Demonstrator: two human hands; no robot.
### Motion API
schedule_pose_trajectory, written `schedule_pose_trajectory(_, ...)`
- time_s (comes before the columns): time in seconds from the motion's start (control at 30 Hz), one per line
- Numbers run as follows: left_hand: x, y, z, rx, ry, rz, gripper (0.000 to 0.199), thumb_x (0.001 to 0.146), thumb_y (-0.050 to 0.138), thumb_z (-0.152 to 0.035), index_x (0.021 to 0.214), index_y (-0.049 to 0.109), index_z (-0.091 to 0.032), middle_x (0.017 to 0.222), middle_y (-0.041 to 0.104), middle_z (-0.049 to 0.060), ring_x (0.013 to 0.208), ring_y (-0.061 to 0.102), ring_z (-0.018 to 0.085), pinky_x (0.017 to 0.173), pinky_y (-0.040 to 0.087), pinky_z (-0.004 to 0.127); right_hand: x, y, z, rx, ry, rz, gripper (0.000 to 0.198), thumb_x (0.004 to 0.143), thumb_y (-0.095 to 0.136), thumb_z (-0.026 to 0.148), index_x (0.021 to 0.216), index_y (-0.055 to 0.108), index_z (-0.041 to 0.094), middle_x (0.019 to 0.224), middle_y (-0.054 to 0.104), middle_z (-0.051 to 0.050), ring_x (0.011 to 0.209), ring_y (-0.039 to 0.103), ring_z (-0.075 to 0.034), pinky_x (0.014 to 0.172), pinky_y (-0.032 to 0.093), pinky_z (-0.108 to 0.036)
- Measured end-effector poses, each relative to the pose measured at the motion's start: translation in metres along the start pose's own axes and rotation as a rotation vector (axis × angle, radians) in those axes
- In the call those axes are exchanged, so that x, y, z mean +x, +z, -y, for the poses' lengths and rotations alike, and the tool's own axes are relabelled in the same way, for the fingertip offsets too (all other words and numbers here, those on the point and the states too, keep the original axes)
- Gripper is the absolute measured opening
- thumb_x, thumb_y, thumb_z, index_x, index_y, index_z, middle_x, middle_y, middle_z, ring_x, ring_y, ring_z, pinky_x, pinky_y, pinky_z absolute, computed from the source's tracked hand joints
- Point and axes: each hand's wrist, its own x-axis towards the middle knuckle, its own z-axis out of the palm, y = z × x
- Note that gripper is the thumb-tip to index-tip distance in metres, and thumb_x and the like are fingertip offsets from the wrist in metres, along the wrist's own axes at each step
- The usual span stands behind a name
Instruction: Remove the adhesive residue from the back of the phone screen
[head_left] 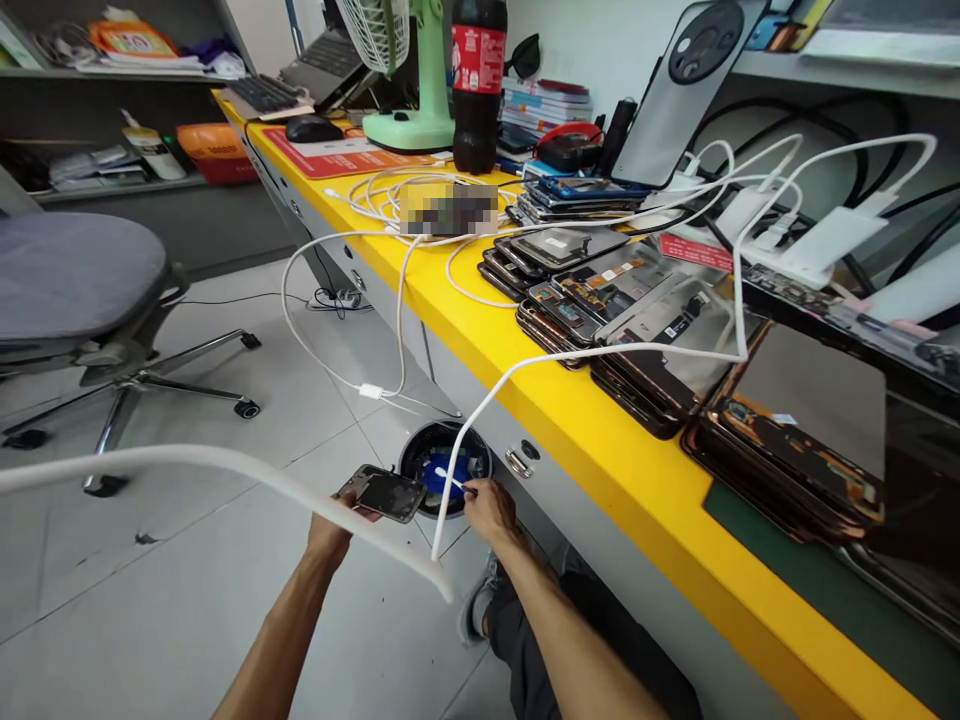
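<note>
A white-tipped tool (459, 484), partly hidden, is being pinched by the right fingers (481, 492), a flat, scuffed smartphone (390, 495) by the left fingers (367, 514).

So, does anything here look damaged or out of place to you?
Yes. A white cable droops off the yellow desk in a loose loop, looking untidy. A small dark scrap lies on the pale floor, like litter. The phone in the left hand may be damaged: pale marks blotch its dark face.
</note>
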Motion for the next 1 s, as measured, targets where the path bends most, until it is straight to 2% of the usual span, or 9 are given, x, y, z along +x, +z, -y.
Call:
schedule_pose_trajectory(0.07,-0.001,0.001,0.0,0.026,-0.013,-0.017,0.039,0.104,0.072,-0.039,0.137,0.065,-0.018,0.133,0.069,0.011,0.109,0.072,0.025,0.092,0.064,0.046,0.001,-0.001,-0.002,0.003,0.01,-0.039,0.031,0.107,0.071,0.035,0.134,0.069,0.021,0.142,0.068,-0.011,0.122,0.07,-0.028,0.102,0.061,-0.05)
schedule_pose_trajectory(0.2,-0.004,0.007,-0.002,0.05,-0.02,-0.012,0.04,0.104,0.072,-0.039,0.138,0.064,-0.019,0.134,0.069,0.011,0.11,0.072,0.025,0.093,0.064,0.047,-0.001,-0.002,-0.005,0.023,0.007,0.007,0.033,0.105,0.074,0.036,0.133,0.07,0.018,0.135,0.071,-0.01,0.113,0.074,-0.027,0.095,0.064,-0.047)
schedule_pose_trajectory(0.33,-0.01,0.011,-0.005,0.081,-0.019,-0.007,0.04,0.104,0.072,-0.04,0.137,0.065,-0.019,0.133,0.069,0.011,0.109,0.072,0.025,0.091,0.064,0.046,-0.005,-0.003,-0.009,0.029,0.047,-0.04,0.03,0.106,0.072,0.035,0.133,0.07,0.021,0.139,0.07,-0.011,0.118,0.072,-0.027,0.099,0.063,-0.048)
schedule_pose_trajectory(0.47,-0.018,0.014,-0.01,0.113,-0.025,-0.01,0.038,0.104,0.072,-0.038,0.136,0.065,-0.019,0.131,0.07,0.01,0.106,0.073,0.024,0.089,0.064,0.044,-0.009,-0.006,-0.01,0.077,0.049,-0.012,0.032,0.105,0.074,0.036,0.131,0.071,0.018,0.134,0.072,-0.009,0.112,0.074,-0.027,0.093,0.065,-0.045)
schedule_pose_trajectory(0.6,-0.026,0.019,-0.016,0.115,-0.049,-0.013,0.038,0.104,0.072,-0.038,0.135,0.065,-0.018,0.13,0.07,0.01,0.105,0.073,0.024,0.088,0.065,0.044,-0.014,-0.009,-0.008,0.126,0.042,-0.054,0.029,0.106,0.072,0.037,0.13,0.071,0.02,0.135,0.072,-0.009,0.115,0.073,-0.027,0.095,0.064,-0.045)
schedule_pose_trajectory(0.73,-0.032,0.022,-0.017,0.1,-0.058,-0.003,0.036,0.104,0.072,-0.039,0.133,0.066,-0.018,0.127,0.071,0.009,0.102,0.073,0.023,0.086,0.065,0.042,-0.018,-0.009,-0.007,0.177,0.029,-0.006,0.025,0.106,0.073,0.037,0.123,0.073,0.018,0.124,0.075,-0.007,0.103,0.075,-0.024,0.088,0.066,-0.041)
schedule_pose_trajectory(0.87,-0.035,0.023,-0.015,0.078,-0.064,0.016,0.036,0.104,0.072,-0.039,0.133,0.067,-0.018,0.128,0.071,0.01,0.104,0.073,0.023,0.087,0.065,0.042,-0.019,-0.01,-0.007,0.211,0.035,-0.027,0.024,0.107,0.072,0.036,0.125,0.073,0.02,0.128,0.074,-0.008,0.108,0.074,-0.025,0.09,0.065,-0.041)
schedule_pose_trajectory(1.0,-0.037,0.026,-0.012,0.055,-0.073,0.026,0.04,0.104,0.072,-0.04,0.137,0.066,-0.019,0.134,0.069,0.011,0.111,0.072,0.026,0.092,0.064,0.046,-0.02,-0.012,-0.007,0.217,0.034,0.036,0.027,0.105,0.073,0.037,0.123,0.073,0.017,0.122,0.075,-0.007,0.1,0.075,-0.023,0.084,0.066,-0.039)
